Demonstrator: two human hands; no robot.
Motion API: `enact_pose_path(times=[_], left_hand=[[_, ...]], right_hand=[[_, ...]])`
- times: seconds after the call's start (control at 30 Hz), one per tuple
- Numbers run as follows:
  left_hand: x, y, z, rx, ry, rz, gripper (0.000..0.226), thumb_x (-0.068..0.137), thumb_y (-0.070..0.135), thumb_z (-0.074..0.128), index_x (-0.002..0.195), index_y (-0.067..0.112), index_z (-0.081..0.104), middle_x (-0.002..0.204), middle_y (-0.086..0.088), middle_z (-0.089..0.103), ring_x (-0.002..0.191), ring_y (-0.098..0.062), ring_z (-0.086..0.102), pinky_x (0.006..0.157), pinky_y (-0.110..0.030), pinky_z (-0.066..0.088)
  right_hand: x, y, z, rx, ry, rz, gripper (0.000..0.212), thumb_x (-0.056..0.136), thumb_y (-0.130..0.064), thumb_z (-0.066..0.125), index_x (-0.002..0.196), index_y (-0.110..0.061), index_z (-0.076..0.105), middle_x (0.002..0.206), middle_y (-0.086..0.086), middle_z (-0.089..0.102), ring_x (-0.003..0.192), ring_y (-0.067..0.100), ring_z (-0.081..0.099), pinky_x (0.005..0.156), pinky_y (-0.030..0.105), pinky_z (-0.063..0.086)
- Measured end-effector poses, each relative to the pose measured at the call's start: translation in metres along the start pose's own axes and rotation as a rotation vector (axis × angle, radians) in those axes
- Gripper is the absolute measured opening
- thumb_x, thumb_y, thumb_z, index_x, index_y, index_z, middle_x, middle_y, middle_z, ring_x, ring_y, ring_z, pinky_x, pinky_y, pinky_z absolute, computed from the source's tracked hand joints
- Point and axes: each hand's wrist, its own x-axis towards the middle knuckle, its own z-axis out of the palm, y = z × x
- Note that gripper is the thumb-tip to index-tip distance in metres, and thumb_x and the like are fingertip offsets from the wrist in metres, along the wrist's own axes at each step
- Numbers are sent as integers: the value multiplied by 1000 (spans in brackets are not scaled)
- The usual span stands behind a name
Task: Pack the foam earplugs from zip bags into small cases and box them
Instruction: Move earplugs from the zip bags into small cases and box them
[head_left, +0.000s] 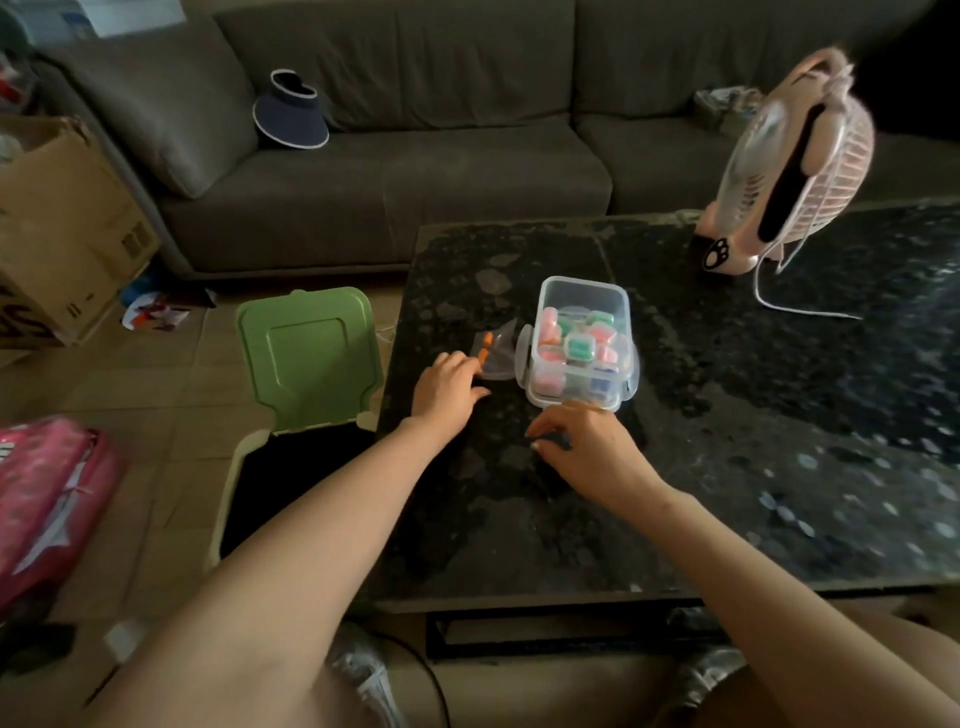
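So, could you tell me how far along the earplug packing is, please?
Well along: many small cases already sit in the clear box. The left hand reaches a zip bag holding orange earplugs. Left: casing those, probably closing the box.

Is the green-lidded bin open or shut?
Open: its green plastic lid stands raised; the pale rectangular bin shows a dark inside.
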Motion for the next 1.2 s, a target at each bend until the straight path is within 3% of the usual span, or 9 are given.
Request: enact_pose_path(times=[0.17, 0.5, 0.57, 0.63, 0.77, 0.83, 1.0, 1.1, 1.2], left_hand=[[6, 5, -7, 63, 41, -9, 12, 94, 12, 48, 100, 7, 58, 108, -7, 55, 105, -24, 48, 72, -32, 38], [-19, 12, -22, 152, 26, 17, 16, 92, 16, 50, 104, 10, 58, 113, -6, 56, 108, -23, 50, 86, -33, 41], [-34, 18, -34, 103, 30, 40, 5, 90, 14, 50, 92, 14, 55, 106, -3, 58, 103, -22, 51, 81, -31, 40], [-51, 27, -50, 30, -31, 66, 10, 88, 14, 55, 82, 19, 48, 96, 1, 57, 96, -20, 53, 74, -27, 37], [-82, 43, -76, -8, -138, 87, 14, 87, 23, 59, 83, 22, 45, 88, 3, 57, 82, -18, 55, 65, -28, 36], [-93, 46, -79, -31, -159, 97, 16, 88, 28, 60, 84, 23, 45, 83, 8, 52, 74, -13, 50, 62, -26, 34], [-112, 41, -76, -290, -82, 42, 20, 82, 34, 68, 83, 18, 55, 76, 9, 60, 69, -10, 56, 59, -28, 44], [-115, 40, -73, -627, -56, -49, 14, 81, 21, 71, 90, 15, 63, 83, 6, 66, 75, -4, 61, 67, -16, 48], [-118, 46, -75, -865, -61, -76, 8, 86, 9, 64, 93, 8, 68, 79, 0, 70, 71, -2, 66, 66, -7, 44]], right_hand=[[-2, -2, -3, 30, 10, -6, 17, 89, -21, 63, 106, -21, 67, 111, -4, 61, 97, 8, 56, 85, 19, 47], [-1, -7, -3, 70, 11, -21, 19, 89, -19, 62, 108, -19, 66, 115, -2, 61, 100, 9, 58, 87, 20, 49], [0, -7, -2, 74, 36, -27, 22, 88, -18, 63, 110, -19, 66, 116, -2, 61, 100, 9, 58, 86, 20, 48], [0, -7, -1, 89, 68, -44, 28, 87, -16, 65, 115, -20, 63, 117, -3, 58, 99, 8, 56, 87, 22, 50], [-1, -8, 4, 33, 104, -159, 47, 84, -18, 68, 128, -27, 54, 132, -4, 50, 120, 14, 44, 97, 29, 41], [-2, -8, 5, -17, 109, -217, 41, 83, -22, 69, 122, -26, 58, 130, -5, 53, 119, 16, 44, 97, 31, 38], [-6, -10, 7, 179, 95, -129, 8, 81, -12, 71, 89, -14, 71, 89, -1, 69, 83, 11, 62, 78, 31, 55], [-5, -11, 2, 365, 74, -68, 7, 79, -10, 73, 85, -11, 72, 82, -4, 67, 79, 9, 63, 75, 22, 54], [-6, -11, -2, 484, 33, -21, 7, 79, -10, 73, 85, -10, 70, 81, -2, 67, 79, 13, 66, 76, 24, 56]])
